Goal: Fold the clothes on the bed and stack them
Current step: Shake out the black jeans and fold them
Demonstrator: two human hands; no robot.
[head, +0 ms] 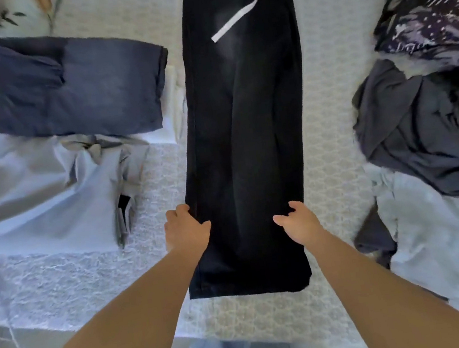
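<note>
1. Black trousers (247, 142) lie flat along the bed (326, 120), stretching away between both hands.
2. Left hand (186, 229) grips their left edge; right hand (299, 223) grips the right edge.
3. Folded navy garment (76, 83) lies beyond the left hand.

No text, label, brand, number or sign can be read anywhere in the head view. The patterned dark garment (433, 21) at the bed's far right edge carries pale marks and stripes, but they are too blurred to make out as letters. The black trousers (246, 130) laid along the middle of the bed show only a plain white drawstring (242, 11), with no print on it.
</note>
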